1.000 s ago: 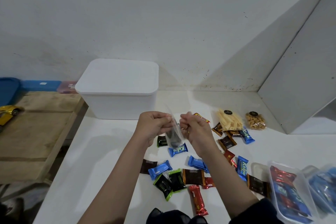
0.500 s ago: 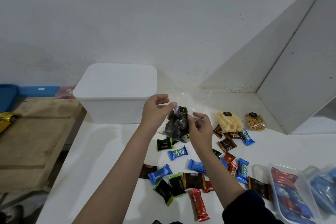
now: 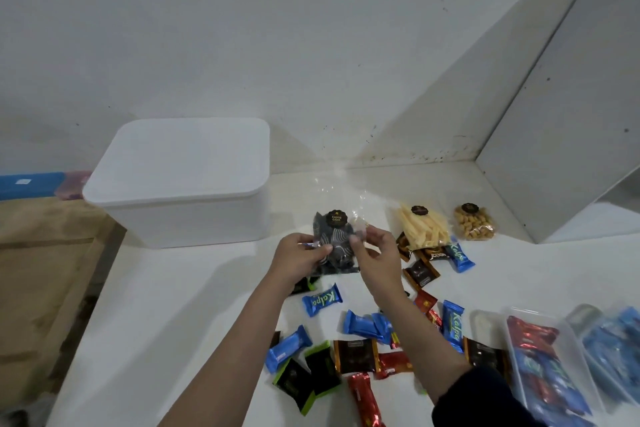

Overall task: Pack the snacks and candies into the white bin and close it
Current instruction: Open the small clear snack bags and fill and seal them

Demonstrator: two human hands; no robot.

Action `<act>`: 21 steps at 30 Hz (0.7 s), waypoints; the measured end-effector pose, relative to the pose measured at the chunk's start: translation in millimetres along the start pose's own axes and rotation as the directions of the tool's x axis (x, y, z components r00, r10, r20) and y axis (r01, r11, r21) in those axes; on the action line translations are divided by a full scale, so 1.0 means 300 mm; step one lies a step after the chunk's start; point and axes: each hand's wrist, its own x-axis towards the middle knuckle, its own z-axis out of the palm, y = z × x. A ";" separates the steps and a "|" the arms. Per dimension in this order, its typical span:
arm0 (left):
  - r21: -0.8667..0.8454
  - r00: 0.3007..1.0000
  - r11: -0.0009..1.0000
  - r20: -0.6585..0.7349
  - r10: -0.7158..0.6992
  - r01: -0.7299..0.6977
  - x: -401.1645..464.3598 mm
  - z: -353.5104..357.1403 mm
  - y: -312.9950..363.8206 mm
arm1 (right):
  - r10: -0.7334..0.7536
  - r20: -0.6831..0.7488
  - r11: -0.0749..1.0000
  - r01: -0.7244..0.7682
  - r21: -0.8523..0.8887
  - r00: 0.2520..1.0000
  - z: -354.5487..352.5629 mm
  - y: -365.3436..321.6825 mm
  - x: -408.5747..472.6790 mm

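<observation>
Both hands, left [image 3: 302,257] and right [image 3: 375,252], pinch a clear plastic bag of dark swirled snacks [image 3: 334,243] between them, right of the lidded white plastic bin [image 3: 187,180].

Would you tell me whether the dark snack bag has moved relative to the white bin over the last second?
Yes. The dark snack bag, pinched by the left hand and right hand, now sits lower and farther right of the white bin, near the table.

Landmark: white table [image 3: 166,322]
Wooden board [image 3: 45,288]: left of the table, lower
Blue container [image 3: 31,184]: beyond the board, against the wall [image 3: 277,45]
</observation>
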 end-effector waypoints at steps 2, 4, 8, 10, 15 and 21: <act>0.055 0.999 0.999 -0.052 0.005 -0.002 0.056 0.044 -0.010 | 0.015 0.040 0.994 -0.011 -0.109 0.999 -0.016 0.028 0.061; 0.140 0.996 0.990 -0.082 0.023 -0.012 0.112 0.087 -0.021 | 0.036 0.085 0.974 -0.016 -0.225 0.996 -0.028 0.044 0.122; 0.324 0.991 0.946 -0.123 0.044 -0.001 0.211 0.161 -0.038 | 0.060 0.143 0.938 -0.007 -0.346 0.988 -0.050 0.053 0.221; 0.369 0.987 0.929 -0.148 0.061 -0.002 0.251 0.190 -0.046 | 0.065 0.174 0.934 0.002 -0.358 0.983 -0.057 0.064 0.258; 0.398 0.979 0.916 -0.201 0.029 0.055 0.316 0.225 -0.066 | 0.124 0.312 0.922 0.007 -0.388 0.942 -0.056 0.102 0.323; 0.356 0.993 0.932 -0.114 -0.035 0.073 0.331 0.242 -0.072 | 0.130 0.351 0.915 0.023 -0.402 0.927 -0.061 0.135 0.345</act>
